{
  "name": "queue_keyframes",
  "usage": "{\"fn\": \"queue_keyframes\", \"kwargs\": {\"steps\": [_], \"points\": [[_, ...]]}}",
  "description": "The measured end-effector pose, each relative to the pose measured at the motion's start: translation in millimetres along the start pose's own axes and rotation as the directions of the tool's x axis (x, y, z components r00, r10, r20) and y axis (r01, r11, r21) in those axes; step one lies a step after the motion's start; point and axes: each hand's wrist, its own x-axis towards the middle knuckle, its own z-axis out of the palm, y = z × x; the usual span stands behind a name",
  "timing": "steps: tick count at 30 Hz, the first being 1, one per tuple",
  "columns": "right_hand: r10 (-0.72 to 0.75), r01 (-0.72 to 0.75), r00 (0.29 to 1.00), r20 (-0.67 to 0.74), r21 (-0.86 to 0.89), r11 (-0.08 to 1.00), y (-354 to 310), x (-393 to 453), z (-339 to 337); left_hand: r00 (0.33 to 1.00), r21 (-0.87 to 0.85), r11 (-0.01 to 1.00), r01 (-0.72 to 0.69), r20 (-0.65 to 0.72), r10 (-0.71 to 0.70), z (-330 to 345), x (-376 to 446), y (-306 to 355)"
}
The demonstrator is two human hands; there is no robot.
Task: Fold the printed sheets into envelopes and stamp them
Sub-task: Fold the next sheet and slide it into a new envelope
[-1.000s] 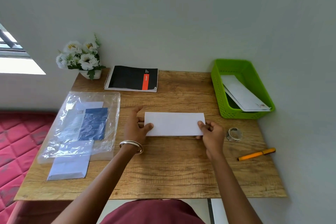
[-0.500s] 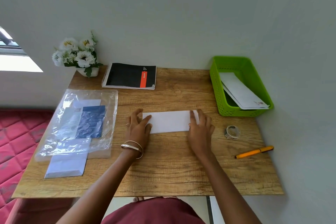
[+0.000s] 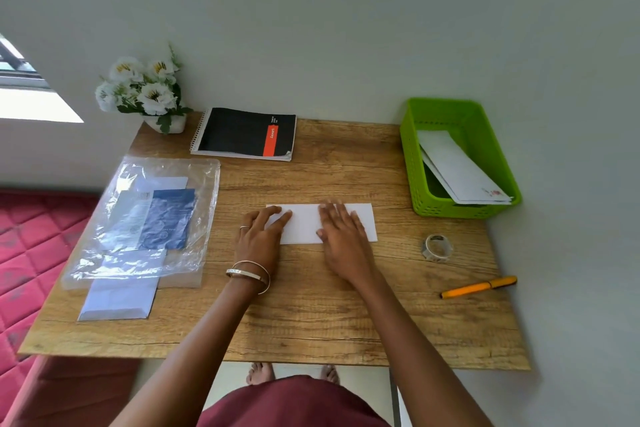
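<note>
Folded sheet lies flat mid-desk, long edge running left to right. Left hand rests at its left end, fingers straight and slightly spread, tips on the paper. Right hand lies flat on the middle, fingers extended and close together, pressing down; nothing pinched by either hand. Reads as creasing a fold.

Progress, judged: at least two finished envelopes sit in the green basket at the right, one with a small coloured mark at a corner, likely a stamp. More envelopes or sheets wait in the plastic bag at the left. Tape roll and orange pen lie to the right, untouched.

Left for this sheet: insert in envelope, stamp. No stamp tool seen. Remaining count cannot be told.
</note>
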Motion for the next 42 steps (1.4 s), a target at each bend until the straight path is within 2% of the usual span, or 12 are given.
{"fn": "queue_keyframes", "kwargs": {"steps": [4, 10, 15, 17, 20, 23, 25, 28, 31, 33, 35, 42], "points": [[0.177, -0.178, 0.984, -0.036, -0.030, 0.984, 27.3, -12.5, -3.5, 0.999, 0.028, 0.999, 0.036, 0.012, -0.037, 1.1, -0.1, 4.0], [0.188, -0.189, 0.982, -0.025, -0.043, 0.981, 33.4, -12.8, -3.7, 0.996, 0.034, 0.996, 0.081, 0.021, -0.081, 0.0, -2.0, 9.6], [0.189, -0.189, 0.982, -0.014, -0.045, 0.981, 33.2, -12.5, -3.5, 0.990, -0.237, 0.963, 0.128, 0.084, -0.111, -24.5, -3.6, 10.9], [0.187, -0.190, 0.981, -0.041, -0.066, 0.980, 33.8, -12.9, -3.6, 0.988, -0.317, 0.936, 0.151, 0.021, -0.152, -39.5, -11.5, 6.1], [0.169, -0.180, 0.970, -0.173, -0.051, 0.982, 26.4, -16.9, -4.1, 0.976, -0.273, 0.951, 0.149, -0.113, -0.185, -62.2, -32.1, -15.1], [0.109, -0.100, 0.959, -0.260, 0.048, 0.994, -2.7, -17.1, -2.4, 0.972, -0.130, 0.977, 0.166, -0.147, -0.185, -84.1, -57.7, -52.1], [0.033, -0.008, 0.964, -0.265, 0.093, 0.996, -32.1, -13.8, 4.0, 0.950, 0.009, 0.967, 0.256, -0.189, -0.249, -94.7, -78.2, -77.9], [-0.125, 0.164, 0.964, -0.237, 0.153, 0.974, -80.4, -7.0, 17.1, 0.804, 0.012, 0.828, 0.561, -0.243, -0.542, -106.5, -105.3, -103.2], [-0.265, 0.295, 0.949, -0.172, 0.188, 0.937, -124.4, -1.2, 26.2, 0.642, -0.037, 0.643, 0.765, -0.035, -0.766, -117.4, -120.3, -117.6], [-0.333, 0.352, 0.935, -0.118, 0.223, 0.909, -146.6, 1.7, 30.1, 0.635, -0.033, 0.636, 0.771, 0.104, -0.765, -121.1, -125.5, -128.2], [-0.391, 0.396, 0.918, -0.072, 0.229, 0.889, -161.9, 4.0, 35.4, 0.666, 0.026, 0.674, 0.738, 0.130, -0.735, -120.7, -128.4, -137.9], [-0.466, 0.467, 0.884, -0.044, 0.156, 0.871, -186.0, 6.8, 49.4, 0.650, 0.078, 0.646, 0.760, -0.065, -0.757, -120.2, -122.1, -140.7]]}}
